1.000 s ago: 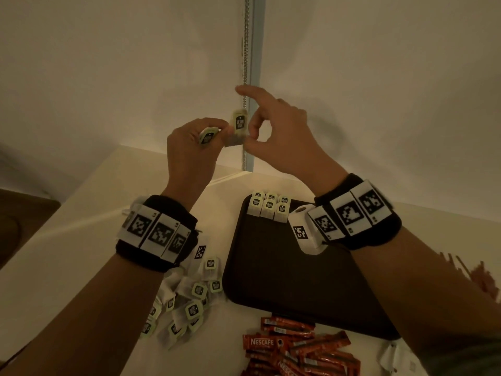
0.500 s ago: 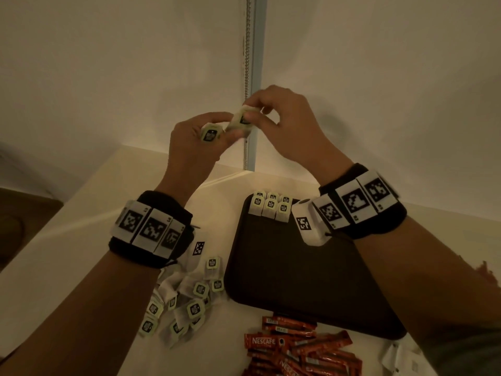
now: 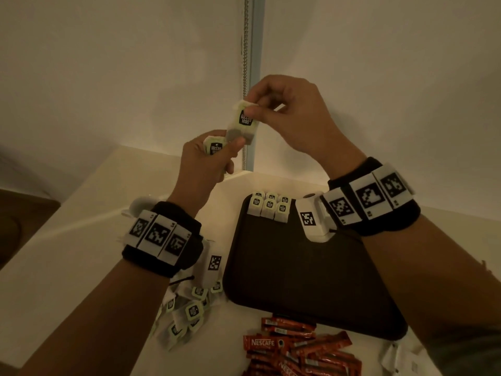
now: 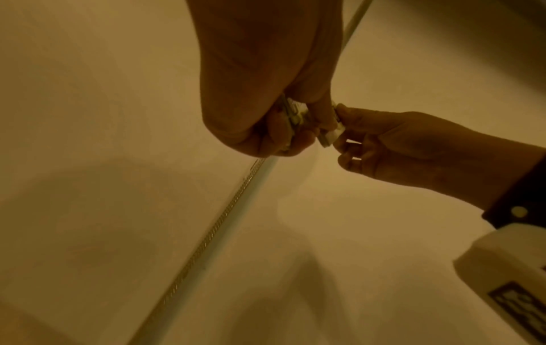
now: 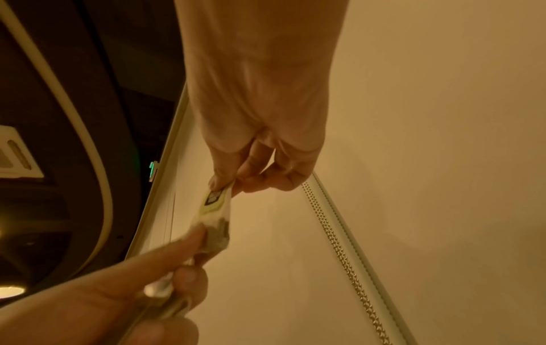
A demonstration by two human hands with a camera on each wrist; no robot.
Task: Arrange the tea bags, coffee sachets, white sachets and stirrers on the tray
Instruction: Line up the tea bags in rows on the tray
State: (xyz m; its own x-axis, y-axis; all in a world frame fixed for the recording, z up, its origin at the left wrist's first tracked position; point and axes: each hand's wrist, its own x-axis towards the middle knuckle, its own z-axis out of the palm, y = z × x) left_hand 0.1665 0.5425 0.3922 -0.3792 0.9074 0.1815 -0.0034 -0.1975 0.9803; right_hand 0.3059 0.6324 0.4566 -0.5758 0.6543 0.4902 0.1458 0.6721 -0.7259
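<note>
Both hands are raised above the table in front of the wall. My right hand (image 3: 260, 109) pinches the top of a tea bag (image 3: 242, 126) with a green label, seen edge-on in the right wrist view (image 5: 214, 207). My left hand (image 3: 217, 153) grips a second tea bag (image 3: 214, 148) and its thumb touches the lower end of the first one. A dark tray (image 3: 306, 270) lies below on the table, with several tea bags (image 3: 269, 206) lined up at its far left corner. A loose pile of tea bags (image 3: 187, 313) lies left of the tray.
Red Nescafe coffee sachets (image 3: 295, 348) are heaped in front of the tray. White sachets (image 3: 398, 359) show at the lower right edge. A bead chain (image 3: 245, 36) hangs down the wall behind the hands. The table edge runs along the left.
The right hand has pulled one tea bag up and away from the left hand's bags; it now hangs upright between both hands. Both hands sit slightly lower and closer.
</note>
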